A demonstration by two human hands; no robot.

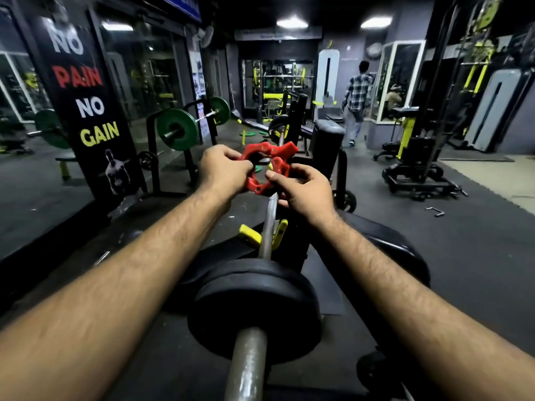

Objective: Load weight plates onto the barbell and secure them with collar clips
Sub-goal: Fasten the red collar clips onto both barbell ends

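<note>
A steel barbell (267, 224) runs away from me along the middle of the view, resting in yellow rack hooks (250, 234). Black weight plates (254, 302) sit on its near sleeve, and the bare sleeve end (246, 369) points toward me. Out over the bar, both hands hold up red plastic collar clips (265, 166), one ring above the other. My left hand (224, 170) grips the left rim. My right hand (302, 191) pinches the lower ring's right edge with thumb and fingers. Whether the two rings are joined I cannot tell.
A black bench pad (328, 134) stands beyond the hands. At left, a mirrored wall with a "No pain no gain" poster (86, 105) and a rack holding green plates (176, 129). A person in a checked shirt (357, 96) walks away at the back right, past yellow-and-black machines (417, 157).
</note>
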